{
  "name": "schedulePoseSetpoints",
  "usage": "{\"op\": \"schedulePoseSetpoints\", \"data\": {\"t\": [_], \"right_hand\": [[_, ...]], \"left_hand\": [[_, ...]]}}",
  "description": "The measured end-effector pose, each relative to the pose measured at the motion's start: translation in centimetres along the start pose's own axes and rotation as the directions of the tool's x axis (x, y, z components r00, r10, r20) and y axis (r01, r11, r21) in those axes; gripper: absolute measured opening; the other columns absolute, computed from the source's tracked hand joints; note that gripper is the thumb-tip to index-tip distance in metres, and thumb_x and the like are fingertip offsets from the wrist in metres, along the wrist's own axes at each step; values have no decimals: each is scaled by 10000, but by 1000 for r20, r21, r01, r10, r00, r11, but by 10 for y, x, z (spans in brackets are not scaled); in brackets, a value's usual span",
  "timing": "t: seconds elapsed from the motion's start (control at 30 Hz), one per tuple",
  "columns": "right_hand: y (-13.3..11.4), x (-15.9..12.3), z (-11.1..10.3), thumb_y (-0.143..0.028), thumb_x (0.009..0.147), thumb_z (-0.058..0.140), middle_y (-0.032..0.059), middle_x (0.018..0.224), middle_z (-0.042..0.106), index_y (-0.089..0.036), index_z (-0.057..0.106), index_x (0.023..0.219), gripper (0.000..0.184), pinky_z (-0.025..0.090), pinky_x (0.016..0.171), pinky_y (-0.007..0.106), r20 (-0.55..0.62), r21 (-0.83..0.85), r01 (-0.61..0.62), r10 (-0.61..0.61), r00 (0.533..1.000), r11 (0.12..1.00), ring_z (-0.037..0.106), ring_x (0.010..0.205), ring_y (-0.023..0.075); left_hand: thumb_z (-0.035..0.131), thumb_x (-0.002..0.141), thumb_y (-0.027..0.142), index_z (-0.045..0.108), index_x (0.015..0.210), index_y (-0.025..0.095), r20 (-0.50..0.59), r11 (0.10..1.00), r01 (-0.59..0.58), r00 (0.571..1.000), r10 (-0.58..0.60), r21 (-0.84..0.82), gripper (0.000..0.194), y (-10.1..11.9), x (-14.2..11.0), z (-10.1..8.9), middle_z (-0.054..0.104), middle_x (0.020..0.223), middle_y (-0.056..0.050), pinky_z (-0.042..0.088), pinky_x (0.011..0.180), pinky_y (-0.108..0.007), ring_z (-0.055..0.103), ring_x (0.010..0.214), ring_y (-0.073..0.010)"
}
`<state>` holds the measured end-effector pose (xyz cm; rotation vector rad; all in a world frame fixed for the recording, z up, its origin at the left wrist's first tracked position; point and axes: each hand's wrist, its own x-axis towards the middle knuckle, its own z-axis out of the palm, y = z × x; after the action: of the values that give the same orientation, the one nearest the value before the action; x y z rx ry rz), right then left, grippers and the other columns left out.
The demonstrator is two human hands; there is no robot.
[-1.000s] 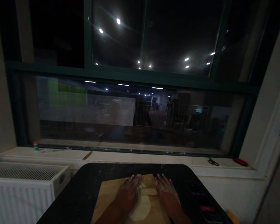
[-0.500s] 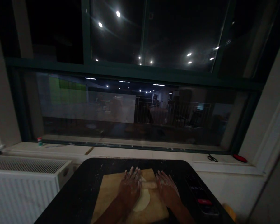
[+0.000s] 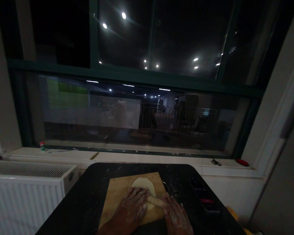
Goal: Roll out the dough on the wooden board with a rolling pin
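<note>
On the wooden board (image 3: 116, 189), flattened dough (image 3: 144, 183) is overlain by a rolling pin (image 3: 156, 201), whose ends are covered by the left hand (image 3: 133, 205) and right hand (image 3: 176, 212), floury fingers slightly spread

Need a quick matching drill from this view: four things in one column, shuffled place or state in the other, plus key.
1. Dough
2. Rolling pin
3. Phone
4. Scissors

A. On the black table, beyond the board's right edge
B. On the windowsill
C. Spread flat on the board
D. Spans from the left hand to the right hand

Pairs: 1-C, 2-D, 3-A, 4-B
</note>
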<state>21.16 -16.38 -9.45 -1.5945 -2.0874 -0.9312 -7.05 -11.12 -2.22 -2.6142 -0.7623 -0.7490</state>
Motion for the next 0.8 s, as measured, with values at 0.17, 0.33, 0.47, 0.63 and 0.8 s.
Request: {"op": "schedulePoseSetpoints", "data": {"t": [0.17, 0.33, 0.47, 0.63, 0.8], "right_hand": [[19, 59, -2, -297, 1022, 324, -1, 1574, 381, -307, 467, 1490, 490, 368, 1183, 579, 422, 160, -201, 117, 899, 966, 363, 1476, 281], [33, 129, -4, -305, 1035, 248, 86, 1577, 422, -246, 515, 1465, 510, 327, 1179, 601, 541, 84, -330, 235, 807, 940, 364, 1484, 295], [33, 140, -2, -299, 1031, 293, 115, 1546, 474, -214, 555, 1433, 487, 406, 1138, 546, 514, 74, -328, 246, 822, 942, 423, 1449, 297], [26, 78, 9, -201, 980, 375, 55, 1446, 573, -264, 659, 1325, 452, 475, 1107, 425, 340, 110, -191, 144, 929, 975, 527, 1365, 250], [2, 4, 24, -359, 1017, 362, -11, 1270, 701, -348, 712, 1240, 415, 581, 946, 365, -11, 125, -138, 141, 990, 982, 696, 1146, 227]], "left_hand": [[430, 1060, 265, 476, 1507, 257, 31, 998, 61, 998, -61, 0, 449, -23, 37, 37, 591, 1471, -37, 450, 1154, -449, 552, 1347, -228], [427, 1042, 302, 536, 1472, 281, 165, 969, 238, 955, -245, 63, 444, -54, 77, 72, 490, 1539, -93, 483, 1079, -583, 466, 1416, -338], [427, 1032, 311, 544, 1465, 190, 145, 956, 279, 946, -290, 96, 465, -58, 85, 76, 511, 1504, -156, 473, 1064, -639, 477, 1395, -388], [433, 1041, 268, 514, 1483, 291, 9, 989, 95, 995, -97, 109, 450, -36, 50, 55, 556, 1500, -26, 461, 1135, -514, 519, 1380, -280], [452, 1039, 272, 401, 1553, 265, -92, 981, -74, 992, 92, 178, 517, -16, -1, 35, 591, 1472, 19, 351, 1220, -328, 556, 1329, -161]]}}
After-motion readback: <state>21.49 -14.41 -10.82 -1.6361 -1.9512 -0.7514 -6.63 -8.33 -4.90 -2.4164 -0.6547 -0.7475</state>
